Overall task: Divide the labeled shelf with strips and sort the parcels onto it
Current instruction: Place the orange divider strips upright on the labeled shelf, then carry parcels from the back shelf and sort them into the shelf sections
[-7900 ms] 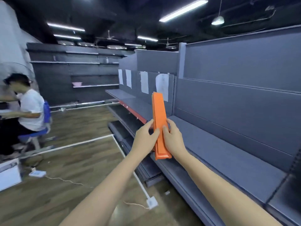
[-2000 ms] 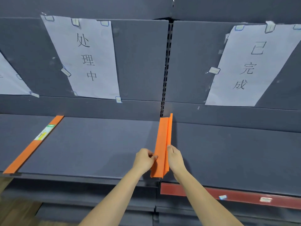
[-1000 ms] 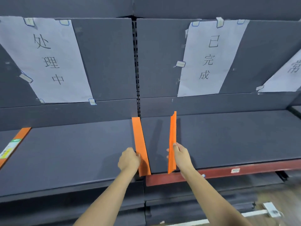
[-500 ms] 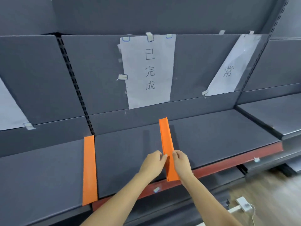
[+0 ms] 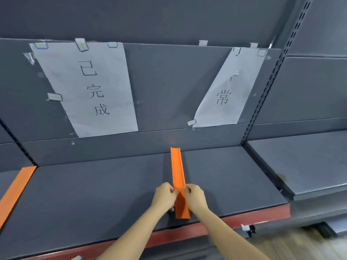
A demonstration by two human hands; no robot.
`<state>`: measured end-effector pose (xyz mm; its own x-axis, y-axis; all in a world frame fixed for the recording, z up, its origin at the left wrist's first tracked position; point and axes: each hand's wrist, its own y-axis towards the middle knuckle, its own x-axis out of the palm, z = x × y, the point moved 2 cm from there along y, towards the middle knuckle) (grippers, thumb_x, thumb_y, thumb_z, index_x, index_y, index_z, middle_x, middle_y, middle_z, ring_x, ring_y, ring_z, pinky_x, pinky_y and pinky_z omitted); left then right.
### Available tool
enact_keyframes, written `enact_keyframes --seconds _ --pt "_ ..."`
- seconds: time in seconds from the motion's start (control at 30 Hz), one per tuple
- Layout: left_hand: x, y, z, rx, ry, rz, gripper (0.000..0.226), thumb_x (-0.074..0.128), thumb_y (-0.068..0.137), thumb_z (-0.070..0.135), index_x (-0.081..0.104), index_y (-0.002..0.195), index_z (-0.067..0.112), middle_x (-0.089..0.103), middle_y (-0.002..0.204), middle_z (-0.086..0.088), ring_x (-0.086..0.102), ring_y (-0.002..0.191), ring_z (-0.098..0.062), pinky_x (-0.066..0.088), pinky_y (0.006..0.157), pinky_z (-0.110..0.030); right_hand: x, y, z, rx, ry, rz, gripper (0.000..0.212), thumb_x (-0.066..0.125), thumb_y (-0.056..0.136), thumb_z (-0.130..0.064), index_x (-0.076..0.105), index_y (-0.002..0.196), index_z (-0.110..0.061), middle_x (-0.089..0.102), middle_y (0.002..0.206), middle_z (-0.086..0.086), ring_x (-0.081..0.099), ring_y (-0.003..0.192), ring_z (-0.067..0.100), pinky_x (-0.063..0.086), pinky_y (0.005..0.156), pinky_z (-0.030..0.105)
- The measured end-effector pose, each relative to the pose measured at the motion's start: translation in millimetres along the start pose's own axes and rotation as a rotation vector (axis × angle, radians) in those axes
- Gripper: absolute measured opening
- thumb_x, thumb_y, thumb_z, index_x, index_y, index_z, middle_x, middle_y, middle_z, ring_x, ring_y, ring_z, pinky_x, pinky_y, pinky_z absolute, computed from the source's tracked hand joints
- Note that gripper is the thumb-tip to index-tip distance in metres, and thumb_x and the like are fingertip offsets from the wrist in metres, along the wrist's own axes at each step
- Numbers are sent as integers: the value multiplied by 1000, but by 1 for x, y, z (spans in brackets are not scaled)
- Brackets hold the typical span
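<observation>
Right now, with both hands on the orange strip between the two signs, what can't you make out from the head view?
- Orange strip: part of its near end is covered by the left hand and right hand.
- Right paper sign: the sheet curls, top character unreadable.
- Second strip: its near end is cut off by the left edge.
- Floor at lower right: motion blur.

Slotted upright post [image 5: 270, 87] runs along the back panel at right. Adjoining grey shelf bay [image 5: 308, 162] past it, sitting slightly higher. Small white clip [image 5: 246, 227] on the red front edge, lower right. Wood floor [image 5: 293, 244] below, blurred.
</observation>
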<state>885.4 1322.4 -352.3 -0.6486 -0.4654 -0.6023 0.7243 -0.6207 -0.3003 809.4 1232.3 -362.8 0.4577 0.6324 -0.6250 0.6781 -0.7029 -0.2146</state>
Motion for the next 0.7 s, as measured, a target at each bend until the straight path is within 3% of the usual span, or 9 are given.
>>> enact_keyframes --seconds 0.1,0.27,0.37,0.43,0.5,0.6,0.7 --pt "16 4 6 -78 31 -13 21 40 99 24 44 82 12 60 65 -7 64 45 -15 55 59 -29 -6 14 15 -42 -70 -86 32 37 97 -15 44 65 -13 46 63 -3 35 52 9 28 48 20" --pt "26 5 12 -146 165 45 23 40 98 17 39 75 14 65 85 -18 69 58 -20 56 59 -30 -12 25 23 -174 -194 -164 42 35 95 -10 30 56 -25 43 73 4 36 57 13 26 48 19" --pt "28 7 17 -156 318 88 15 42 96 13 49 85 7 66 89 -16 70 69 -25 55 60 -31 -21 24 23 -251 -329 -175 39 33 96 -11 37 60 -23 45 84 9 44 77 21 36 62 27" --pt "27 7 21 -129 486 118 17 46 96 18 55 103 5 64 102 -13 65 91 -29 50 71 -34 -31 23 26 -310 -468 -145 31 30 99 -14 61 93 -16 54 105 12 48 101 25 42 82 31" --pt "26 4 28 -64 641 153 25 45 97 25 52 115 8 58 115 -9 57 106 -27 46 77 -34 -41 22 30 -333 -569 -110 38 28 101 -19 49 132 -10 51 130 9 45 119 26 38 99 33" --pt "29 -1 47 134 752 249 33 36 100 31 47 124 12 52 125 -5 49 115 -23 41 90 -32 -61 17 38 -326 -602 -23 44 27 102 -24 31 145 -11 40 145 5 36 132 24 28 109 31" --pt "36 -4 71 326 747 269 44 32 100 34 36 138 12 43 139 -2 41 126 -21 32 103 -31 -93 6 51 -301 -589 98 47 28 102 -25 26 146 -10 32 151 5 26 140 22 20 114 30"
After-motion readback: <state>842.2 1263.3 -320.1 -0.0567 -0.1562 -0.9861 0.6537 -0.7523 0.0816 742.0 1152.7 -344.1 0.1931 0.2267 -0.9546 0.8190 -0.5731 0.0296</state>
